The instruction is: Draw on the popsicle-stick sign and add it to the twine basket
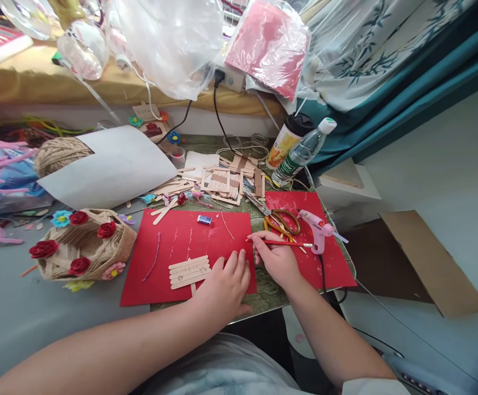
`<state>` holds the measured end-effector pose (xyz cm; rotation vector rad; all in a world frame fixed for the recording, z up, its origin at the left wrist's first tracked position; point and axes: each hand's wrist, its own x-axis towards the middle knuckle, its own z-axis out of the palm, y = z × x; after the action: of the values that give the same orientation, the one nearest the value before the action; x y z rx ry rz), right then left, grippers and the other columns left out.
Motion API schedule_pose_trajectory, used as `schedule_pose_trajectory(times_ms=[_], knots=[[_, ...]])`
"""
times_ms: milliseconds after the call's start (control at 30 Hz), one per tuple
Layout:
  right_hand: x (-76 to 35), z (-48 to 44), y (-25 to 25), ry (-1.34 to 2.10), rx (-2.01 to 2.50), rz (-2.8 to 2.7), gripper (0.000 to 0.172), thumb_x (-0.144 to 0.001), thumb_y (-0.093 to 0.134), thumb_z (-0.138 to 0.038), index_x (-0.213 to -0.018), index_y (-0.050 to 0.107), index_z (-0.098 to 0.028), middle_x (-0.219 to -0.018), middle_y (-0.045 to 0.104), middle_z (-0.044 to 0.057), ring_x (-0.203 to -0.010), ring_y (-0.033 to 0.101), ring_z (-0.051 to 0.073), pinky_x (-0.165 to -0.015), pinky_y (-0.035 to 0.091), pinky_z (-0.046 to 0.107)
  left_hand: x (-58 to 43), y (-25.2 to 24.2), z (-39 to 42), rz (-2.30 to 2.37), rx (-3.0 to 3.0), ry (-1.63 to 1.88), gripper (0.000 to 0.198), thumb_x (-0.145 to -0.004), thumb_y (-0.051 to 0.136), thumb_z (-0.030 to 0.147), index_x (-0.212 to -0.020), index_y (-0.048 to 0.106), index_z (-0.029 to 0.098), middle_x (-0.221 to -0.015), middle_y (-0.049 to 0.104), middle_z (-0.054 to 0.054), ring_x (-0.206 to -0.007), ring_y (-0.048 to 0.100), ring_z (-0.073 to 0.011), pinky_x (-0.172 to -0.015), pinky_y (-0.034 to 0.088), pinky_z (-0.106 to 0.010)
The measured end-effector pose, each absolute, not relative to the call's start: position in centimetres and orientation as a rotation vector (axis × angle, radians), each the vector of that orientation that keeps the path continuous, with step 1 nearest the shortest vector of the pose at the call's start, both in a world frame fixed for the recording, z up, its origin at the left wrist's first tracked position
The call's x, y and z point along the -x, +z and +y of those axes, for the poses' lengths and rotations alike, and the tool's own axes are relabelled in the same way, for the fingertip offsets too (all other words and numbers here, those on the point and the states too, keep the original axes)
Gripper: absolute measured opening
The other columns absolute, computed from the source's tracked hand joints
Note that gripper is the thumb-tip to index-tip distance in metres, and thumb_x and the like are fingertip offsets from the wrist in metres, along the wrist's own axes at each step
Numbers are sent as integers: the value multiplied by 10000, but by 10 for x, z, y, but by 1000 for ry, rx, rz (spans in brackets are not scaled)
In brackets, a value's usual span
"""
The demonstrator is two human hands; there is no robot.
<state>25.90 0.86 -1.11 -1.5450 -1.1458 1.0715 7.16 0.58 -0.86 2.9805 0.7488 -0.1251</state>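
Observation:
My right hand (pixel 272 253) is closed around a slim red pencil (pixel 284 242), held at the right edge of a red sheet (pixel 148 249). My left hand (pixel 227 285) lies with its fingers stretched out on that sheet, holding nothing. Just left of it is a small sign of wooden craft sticks (pixel 188 272) with faint pencil-like marks, its right end partly hidden by my hand. A blue-and-white eraser (pixel 205 220) rests on the sheet's upper part. A purple pipe cleaner (pixel 152 258) lies on its left side.
A pink glue gun (pixel 318 229) and scissors (pixel 278 214) lie on a second red sheet (pixel 337 263). Behind are piled craft sticks (pixel 222 184), a water bottle (pixel 300 153) and a lidded cup (pixel 288 140). A twine basket with roses (pixel 86 241) stands at left.

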Motion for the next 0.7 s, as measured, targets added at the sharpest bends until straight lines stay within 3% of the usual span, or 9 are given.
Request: schedule_pose_trajectory(times_ms=[267, 400, 567, 700], knots=[[-251, 14, -20, 1137, 1551, -1006, 356, -965, 587, -551, -922, 680, -211, -714, 600, -20, -473, 539, 99, -444, 441, 231, -72, -4, 8, 738, -2959, -112, 912, -866, 461, 756, -1479, 493, 81, -1608, 395, -247, -1381, 466, -381, -1004, 458, -511], [-252, 11, -20, 1068, 1525, -1076, 293, -974, 609, -493, -940, 681, -211, -743, 627, -9, -538, 586, 112, -550, 514, 257, -71, -4, 8, 749, -2921, -95, 905, -880, 452, 742, -1502, 468, 84, -1623, 380, -224, -1457, 387, -391, -1109, 393, -571], [-250, 11, -22, 902, 1467, -1103, 224, -997, 591, -432, -1043, 694, -239, -941, 669, 40, -732, 650, 155, -653, 563, 296, -73, -1, 14, 821, -2830, -92, 993, -827, 513, 773, -1563, 382, 120, -1652, 338, -187, -1500, 308, -458, -1156, 338, -638], [-253, 9, -22, 724, 1385, -1113, 190, -1008, 578, -390, -1048, 694, -245, -955, 646, 48, -730, 633, 157, -649, 556, 312, -72, 5, 21, 868, -2832, -33, 767, -940, 466, 611, -1561, 388, 168, -1633, 362, -224, -1447, 420, -430, -1088, 427, -600]])
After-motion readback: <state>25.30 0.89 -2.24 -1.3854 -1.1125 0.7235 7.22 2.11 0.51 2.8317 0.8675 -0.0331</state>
